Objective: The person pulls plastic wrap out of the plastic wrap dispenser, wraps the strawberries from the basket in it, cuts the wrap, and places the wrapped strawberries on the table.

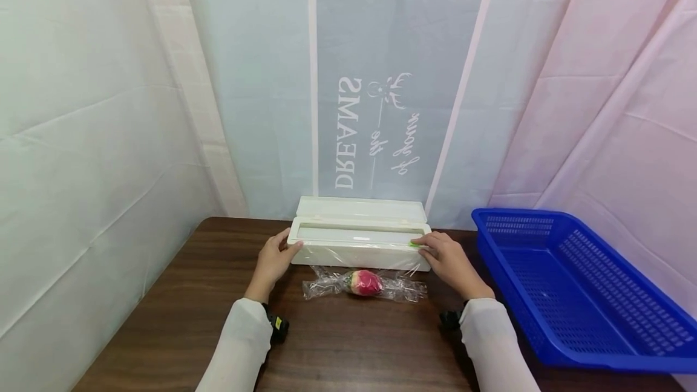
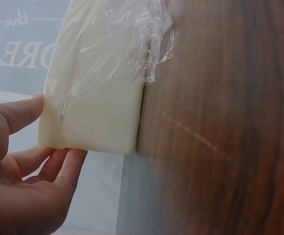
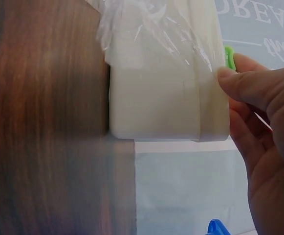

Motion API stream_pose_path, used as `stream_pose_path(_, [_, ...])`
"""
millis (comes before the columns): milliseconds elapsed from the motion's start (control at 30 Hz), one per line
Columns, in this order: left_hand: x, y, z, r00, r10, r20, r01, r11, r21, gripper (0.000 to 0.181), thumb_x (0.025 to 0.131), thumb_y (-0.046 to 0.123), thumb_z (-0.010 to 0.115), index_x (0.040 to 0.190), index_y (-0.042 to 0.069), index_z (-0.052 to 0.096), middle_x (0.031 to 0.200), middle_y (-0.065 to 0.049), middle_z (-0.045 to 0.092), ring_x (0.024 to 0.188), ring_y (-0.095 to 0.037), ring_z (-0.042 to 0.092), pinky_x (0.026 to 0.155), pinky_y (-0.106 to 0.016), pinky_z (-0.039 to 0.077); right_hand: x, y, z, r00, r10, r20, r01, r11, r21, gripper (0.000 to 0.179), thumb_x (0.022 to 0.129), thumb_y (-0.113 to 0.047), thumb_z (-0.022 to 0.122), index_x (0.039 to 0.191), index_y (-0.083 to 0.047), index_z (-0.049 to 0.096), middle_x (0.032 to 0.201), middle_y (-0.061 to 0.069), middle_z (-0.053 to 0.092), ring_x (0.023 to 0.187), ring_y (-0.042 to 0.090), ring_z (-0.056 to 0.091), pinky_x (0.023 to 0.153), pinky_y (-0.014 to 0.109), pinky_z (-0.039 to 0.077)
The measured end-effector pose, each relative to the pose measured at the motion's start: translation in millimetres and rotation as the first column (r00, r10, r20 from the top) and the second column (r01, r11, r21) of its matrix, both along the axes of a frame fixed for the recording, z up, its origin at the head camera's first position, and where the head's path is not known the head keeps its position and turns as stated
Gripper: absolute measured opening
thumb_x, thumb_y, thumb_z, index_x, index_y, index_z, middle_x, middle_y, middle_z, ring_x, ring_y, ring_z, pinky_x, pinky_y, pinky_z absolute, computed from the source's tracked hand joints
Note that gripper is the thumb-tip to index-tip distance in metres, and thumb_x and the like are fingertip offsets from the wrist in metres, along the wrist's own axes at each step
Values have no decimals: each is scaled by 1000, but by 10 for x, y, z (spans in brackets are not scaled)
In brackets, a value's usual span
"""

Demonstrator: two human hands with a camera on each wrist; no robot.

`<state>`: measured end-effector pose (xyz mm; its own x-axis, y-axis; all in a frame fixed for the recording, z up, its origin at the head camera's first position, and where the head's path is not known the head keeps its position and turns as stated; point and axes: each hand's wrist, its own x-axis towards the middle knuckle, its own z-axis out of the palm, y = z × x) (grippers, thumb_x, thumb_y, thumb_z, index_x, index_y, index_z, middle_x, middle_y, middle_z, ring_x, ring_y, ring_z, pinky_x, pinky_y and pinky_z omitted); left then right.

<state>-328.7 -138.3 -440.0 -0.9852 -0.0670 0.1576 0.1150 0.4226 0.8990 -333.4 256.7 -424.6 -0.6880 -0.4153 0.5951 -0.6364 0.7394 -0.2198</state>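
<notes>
A long white dispenser box (image 1: 359,256) is placed upright near the back edge of the brown table (image 1: 359,343), its lid (image 1: 362,207) raised on the far side. Within its open top a recess is seen, in which a pale surface is visible; whether this is a roll cannot be determined. Clear film (image 2: 127,29) is draped over the front face, its loose lower edge crumpled. The left end of the box is gripped by the left hand (image 1: 274,261), the thumb being set on the upper edge and the fingers bent against the end wall. At the right end, a small green slider (image 3: 229,58) is pinched between thumb and forefinger of the right hand (image 1: 449,262), the remaining fingers being bent beside the box end. Just in front of the box a red, cream and green item (image 1: 366,283) is enclosed in a clear wrapper (image 1: 402,289), gathered on both sides. To the right, a blue basket (image 1: 577,352) with perforated walls and base is positioned, well apart from the box.
</notes>
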Motion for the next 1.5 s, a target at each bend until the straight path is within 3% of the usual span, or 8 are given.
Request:
stream_pose_path(433, [-3, 25, -15, 1000, -8, -24, 8, 1000, -4, 58, 91, 31, 59, 140, 6, 39, 140, -21, 36, 124, -31, 40, 102, -51, 38, -12, -10, -25, 997, 77, -24, -76, 997, 29, 38, 82, 3, 64, 113, -19, 67, 107, 3, 67, 100, 21, 52, 84, 50, 48])
stream_pose_path(733, [-6, 8, -36, 1000, -7, -4, 7, 1000, -1, 59, 92, 31, 59, 141, 6, 38, 135, -22, 38, 122, -33, 40, 101, -52, 39, 65, -186, 94, 1000, -18, -19, 16, 998, -66, 32, 79, -13, 72, 110, -7, 67, 99, 10, 65, 93, 24, 55, 76, 48, 52])
stream_pose_path(900, [-11, 12, -33, 1000, -11, -11, 11, 1000, 8, 58, 92, 30, 59, 140, 6, 39, 137, -22, 37, 123, -34, 40, 100, -52, 40, 122, -373, 121, 994, -105, 42, 110, 986, -129, 30, 81, -17, 72, 107, -5, 67, 95, 9, 62, 83, 18, 56, 69, 41, 56])
stream_pose_path(1067, [0, 21, -22, 1000, -11, -6, 11, 1000, 14, 58, 91, 30, 60, 140, 6, 39, 136, -22, 38, 121, -34, 41, 99, -52, 41, 137, -460, 72, 982, -180, 64, 187, 974, -127, 27, 81, -21, 72, 104, -6, 68, 93, 8, 61, 82, 17, 53, 67, 39, 54])
stream_pose_path(1267, [17, 17, -11, 1000, -4, 4, 4, 1000, 10, 59, 91, 31, 60, 141, 6, 38, 133, -21, 40, 121, -34, 41, 98, -52, 42, 117, -446, 19, 978, -201, 64, 207, 973, -104, 25, 79, -25, 75, 96, -9, 67, 92, 6, 62, 83, 17, 54, 69, 41, 55])
stream_pose_path(1500, [-4, 22, -9, 1000, 5, 6, -5, 1000, 6, 60, 91, 29, 60, 141, 4, 37, 133, -22, 40, 120, -34, 42, 96, -51, 44, 88, -428, 46, 961, -237, 139, 250, 965, -84, 27, 77, -28, 76, 94, -11, 62, 86, 4, 58, 77, 17, 54, 69, 42, 56])
